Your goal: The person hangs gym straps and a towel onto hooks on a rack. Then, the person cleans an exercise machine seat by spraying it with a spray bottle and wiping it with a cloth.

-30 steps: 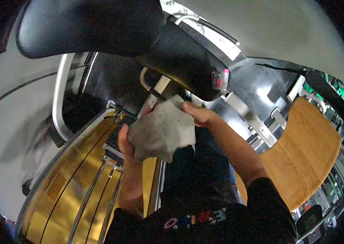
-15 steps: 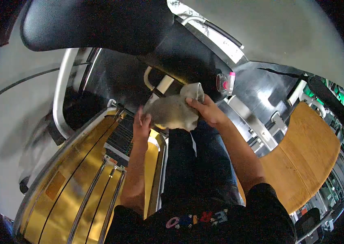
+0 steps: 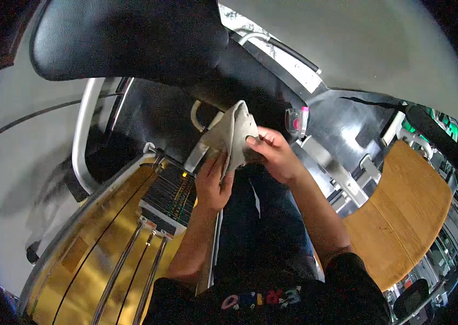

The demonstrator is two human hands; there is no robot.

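Observation:
A grey cloth (image 3: 244,132), folded over with a ridge standing up, is between my two hands in front of the black padded seat. My right hand (image 3: 278,155) pinches its right side, the thumb lying on top. Against the cloth's lower left part is my left hand (image 3: 214,181), thumb and fingers around the lower edge, some fingertips hidden behind the fabric.
Above is a black padded cushion (image 3: 131,40). A clear bottle with a pink cap (image 3: 297,120) lies right of the cloth. At the right stand a brown wooden panel (image 3: 402,216) and a metal bar (image 3: 334,170). A yellow panel with rods (image 3: 104,244) fills the lower left.
The cloth went from spread out to bunched, and now it is folded with a ridge. My left hand, fingers apart half a second ago, has moved right and closed on its lower edge.

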